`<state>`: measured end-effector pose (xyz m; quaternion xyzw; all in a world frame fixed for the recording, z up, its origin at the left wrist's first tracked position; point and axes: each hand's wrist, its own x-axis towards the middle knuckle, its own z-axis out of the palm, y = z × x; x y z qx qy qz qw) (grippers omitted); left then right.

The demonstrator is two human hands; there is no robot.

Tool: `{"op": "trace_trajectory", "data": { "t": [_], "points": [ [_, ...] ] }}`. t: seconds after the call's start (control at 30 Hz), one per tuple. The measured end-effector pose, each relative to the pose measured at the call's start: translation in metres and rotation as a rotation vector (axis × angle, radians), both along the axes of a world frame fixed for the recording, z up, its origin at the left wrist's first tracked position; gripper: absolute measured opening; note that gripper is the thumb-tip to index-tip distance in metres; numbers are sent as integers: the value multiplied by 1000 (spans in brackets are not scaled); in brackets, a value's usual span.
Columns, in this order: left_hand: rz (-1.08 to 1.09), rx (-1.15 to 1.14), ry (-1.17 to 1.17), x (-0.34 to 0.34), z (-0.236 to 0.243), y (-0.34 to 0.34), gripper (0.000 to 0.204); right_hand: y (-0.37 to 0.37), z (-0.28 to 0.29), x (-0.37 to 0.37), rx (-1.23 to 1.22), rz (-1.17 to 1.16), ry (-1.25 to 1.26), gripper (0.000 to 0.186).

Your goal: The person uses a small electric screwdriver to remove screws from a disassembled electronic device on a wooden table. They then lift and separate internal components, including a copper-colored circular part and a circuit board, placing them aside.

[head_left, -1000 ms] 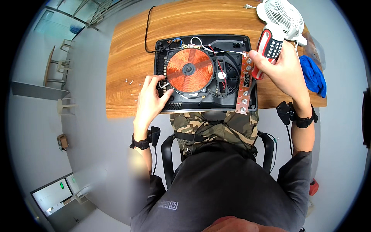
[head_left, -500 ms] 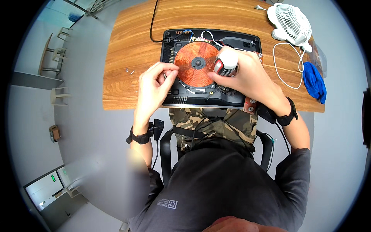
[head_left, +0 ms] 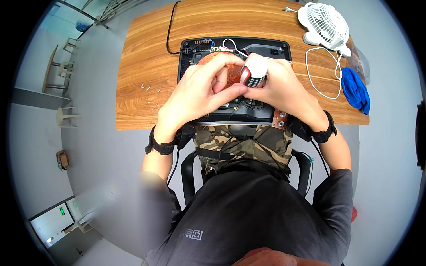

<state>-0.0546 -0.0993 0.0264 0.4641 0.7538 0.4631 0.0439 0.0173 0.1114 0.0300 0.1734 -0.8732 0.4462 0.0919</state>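
Observation:
In my right hand (head_left: 279, 82) is a screwdriver (head_left: 254, 72) with a thick white, red and black handle; its shaft and tip are hidden below the handle. My left hand (head_left: 202, 88) is curled, its thumb and forefinger reaching to the left side of the handle. Whatever lies between those fingertips is hidden. Both hands are over an opened induction cooker (head_left: 185, 60), a black housing with its insides exposed. Its round copper coil (head_left: 208, 58) is mostly covered by my left hand. A small reddish-brown plate with metal fittings (head_left: 279, 119) sits at the cooker's near right corner.
Several small screws (head_left: 148, 88) lie on the wooden table (head_left: 146, 48) to the left. On the right stand a white fan (head_left: 326, 24) with a loose white cord (head_left: 309, 73) and a bunched blue cloth (head_left: 355, 91). A black cable (head_left: 168, 35) runs off behind the cooker.
My left hand has moved right, from the coil's left edge across it to the screwdriver. My right hand keeps its hold on the screwdriver over the cooker. The whole view has shifted slightly.

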Motion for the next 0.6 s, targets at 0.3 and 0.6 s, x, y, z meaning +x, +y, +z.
{"op": "trace_trajectory", "data": {
  "t": [0.3,0.6],
  "points": [
    [-27,48,108,-2,1,11,56,-5,-14,-5,-33,42,59,41],
    [16,17,42,-6,2,10,43,-6,-14,-13,-10,94,-30,32]
  ]
}}
